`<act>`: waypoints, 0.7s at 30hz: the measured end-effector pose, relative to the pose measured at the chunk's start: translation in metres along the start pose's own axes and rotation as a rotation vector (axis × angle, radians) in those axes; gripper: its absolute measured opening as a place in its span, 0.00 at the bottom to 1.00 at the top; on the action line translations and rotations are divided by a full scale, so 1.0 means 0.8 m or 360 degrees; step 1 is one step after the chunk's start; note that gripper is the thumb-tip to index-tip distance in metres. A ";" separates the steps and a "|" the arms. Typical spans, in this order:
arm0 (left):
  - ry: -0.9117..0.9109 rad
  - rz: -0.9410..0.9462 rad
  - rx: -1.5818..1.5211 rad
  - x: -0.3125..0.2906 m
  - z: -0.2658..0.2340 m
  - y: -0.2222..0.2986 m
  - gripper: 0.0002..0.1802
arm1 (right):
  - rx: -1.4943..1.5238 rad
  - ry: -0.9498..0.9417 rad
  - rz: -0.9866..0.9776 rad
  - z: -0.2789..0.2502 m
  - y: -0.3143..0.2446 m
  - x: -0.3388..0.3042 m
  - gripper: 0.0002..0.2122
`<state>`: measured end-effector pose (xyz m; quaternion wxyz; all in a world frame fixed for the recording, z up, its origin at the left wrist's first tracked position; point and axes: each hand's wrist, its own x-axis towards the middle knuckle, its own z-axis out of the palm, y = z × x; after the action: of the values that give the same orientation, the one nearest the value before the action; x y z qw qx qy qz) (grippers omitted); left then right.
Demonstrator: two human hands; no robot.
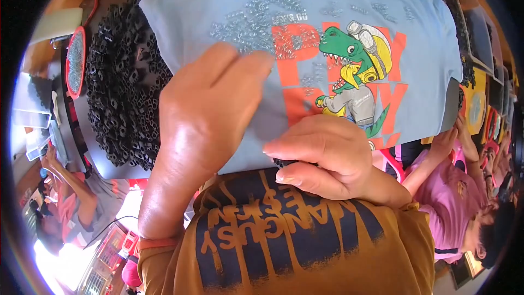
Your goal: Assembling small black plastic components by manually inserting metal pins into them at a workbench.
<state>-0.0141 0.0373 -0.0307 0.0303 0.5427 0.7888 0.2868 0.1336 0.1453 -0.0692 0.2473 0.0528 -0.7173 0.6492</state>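
Small metal springs point(273, 8) lie scattered over a light blue T-shirt point(218, 11) spread across the work surface. My left hand point(210, 101) reaches over the shirt to the near edge of the springs. Its fingers are bent downward and drawn together, slightly blurred; whatever lies between their tips is hidden. Close to my body, my right hand point(330, 155) is closed, with thumb and fingers around a small black plastic piece point(284, 162). Only a bit of that piece shows, so its shape is unclear. A cartoon dinosaur print point(357, 71) covers the shirt beyond that hand.
Left of the shirt lies a large heap of black plastic parts point(123, 82). A red-rimmed round container point(76, 63) holding springs stands farther left. Clear plastic trays point(480, 38) are at the right. Another person in a pink shirt point(453, 202) sits at right; one in grey point(101, 207) sits at left.
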 end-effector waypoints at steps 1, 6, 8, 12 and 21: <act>-0.0126 0.0081 0.0123 0.003 0.000 0.001 0.10 | 0.0002 -0.0044 -0.0028 -0.002 0.001 0.000 0.13; -0.0327 0.0421 0.0548 0.017 -0.002 0.000 0.13 | 0.0198 -0.0094 0.0140 -0.012 -0.003 -0.001 0.12; -0.0306 0.0477 0.0550 0.019 -0.001 -0.003 0.13 | 0.0438 0.0014 0.0249 -0.012 -0.005 0.001 0.12; -0.0242 0.0465 0.0495 0.015 0.004 -0.019 0.14 | 0.0476 0.0109 0.0359 -0.014 -0.007 0.002 0.13; -0.0037 0.0267 0.0238 0.012 0.006 -0.017 0.16 | 0.0263 0.0016 0.0350 -0.011 -0.010 0.005 0.15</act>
<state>-0.0276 0.0439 -0.0388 -0.0251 0.6109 0.7595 0.2223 0.1359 0.1539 -0.0600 0.1730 -0.0091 -0.6617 0.7295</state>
